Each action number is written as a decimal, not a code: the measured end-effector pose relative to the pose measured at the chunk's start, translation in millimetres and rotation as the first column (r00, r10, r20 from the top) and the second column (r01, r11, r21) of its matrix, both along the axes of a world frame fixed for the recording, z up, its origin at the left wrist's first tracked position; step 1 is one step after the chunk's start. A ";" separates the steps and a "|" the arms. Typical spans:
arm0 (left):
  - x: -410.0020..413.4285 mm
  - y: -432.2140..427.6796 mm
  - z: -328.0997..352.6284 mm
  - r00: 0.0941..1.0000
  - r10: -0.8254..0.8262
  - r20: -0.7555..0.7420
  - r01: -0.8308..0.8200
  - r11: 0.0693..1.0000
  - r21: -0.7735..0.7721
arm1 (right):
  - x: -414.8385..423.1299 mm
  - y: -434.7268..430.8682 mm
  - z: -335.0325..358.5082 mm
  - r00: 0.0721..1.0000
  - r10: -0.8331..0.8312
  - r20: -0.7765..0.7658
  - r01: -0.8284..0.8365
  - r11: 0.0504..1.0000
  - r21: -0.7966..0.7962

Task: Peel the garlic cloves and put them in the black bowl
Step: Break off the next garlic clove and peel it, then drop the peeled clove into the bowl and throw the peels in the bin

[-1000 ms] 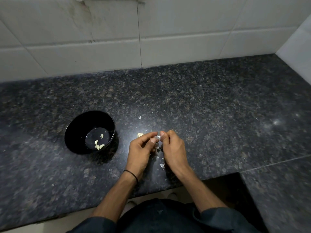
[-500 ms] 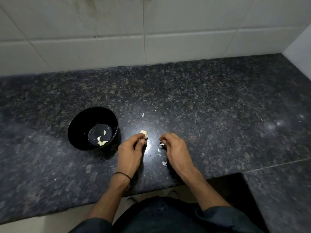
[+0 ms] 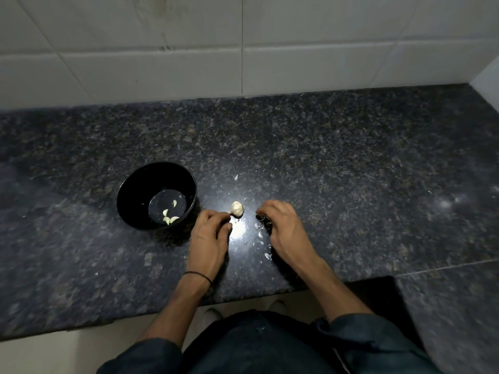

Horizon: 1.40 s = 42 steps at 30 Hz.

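1. Speckled granite counter beneath white wall tiles; black bowl at left, peeled cloves inside.
2. Garlic bulb just beside curled left hand, grip unclear.
3. Right hand curled over peel scraps, contents hidden.

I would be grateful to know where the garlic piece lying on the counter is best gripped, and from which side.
Probably pinch the garlic piece across its rounded body, coming from the near left: the left hand is beside its narrow end there, and it lies loose on the counter, apart from the black bowl.
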<state>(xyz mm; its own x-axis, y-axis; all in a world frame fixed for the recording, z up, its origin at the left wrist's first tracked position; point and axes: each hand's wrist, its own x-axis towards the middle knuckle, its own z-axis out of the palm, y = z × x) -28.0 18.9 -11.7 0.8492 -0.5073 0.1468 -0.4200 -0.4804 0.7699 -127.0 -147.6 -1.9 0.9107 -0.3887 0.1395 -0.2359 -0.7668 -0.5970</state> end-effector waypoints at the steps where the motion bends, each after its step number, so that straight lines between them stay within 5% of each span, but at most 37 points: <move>1: -0.5 0.3 0.3 1.000 0.001 0.000 -0.001 1.000 -0.002 | 0.3 -0.8 -0.5 0.998 0.054 -0.020 -0.054 0.998 -0.020; 10: -14.0 12.7 0.1 0.998 0.063 0.000 -0.063 0.997 -0.035 | -44.7 -8.2 -6.5 0.882 0.449 -0.142 -0.471 0.853 -0.225; 20: -62.6 22.0 -1.5 0.992 0.112 0.050 -0.114 0.993 0.038 | -60.4 -23.1 -29.1 0.863 0.504 0.049 -0.468 0.830 -0.304; 32: -84.1 18.8 -3.9 0.984 0.158 0.081 -0.172 0.963 0.208 | -49.3 -33.5 -26.1 0.814 0.579 0.051 -0.522 0.766 -0.376; 34: -83.7 18.5 -2.1 0.985 0.157 0.073 -0.169 0.965 0.203 | -47.6 -28.7 -22.3 0.854 0.507 0.116 -0.471 0.849 -0.242; 37: -83.3 17.4 -0.1 0.986 0.157 0.057 -0.164 0.975 0.152 | -43.3 -22.5 -11.2 0.968 0.147 0.201 -0.212 0.912 0.351; 39: -81.3 15.7 1.6 0.988 0.150 0.043 -0.154 0.982 0.113 | -41.5 -22.7 -2.9 0.990 -0.123 0.064 0.044 0.717 0.696; 42: -75.2 11.1 4.5 0.993 0.112 0.034 -0.114 0.992 0.061 | -46.3 -27.8 5.6 0.948 -0.313 -0.058 0.204 0.458 0.865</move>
<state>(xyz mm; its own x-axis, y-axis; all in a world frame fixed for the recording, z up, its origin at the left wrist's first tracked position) -103.2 30.1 -7.2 0.8973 -0.4173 0.1439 -0.3827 -0.5731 0.7246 -173.3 -175.4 3.7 0.7498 -0.5792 -0.3197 -0.2342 0.2196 -0.9471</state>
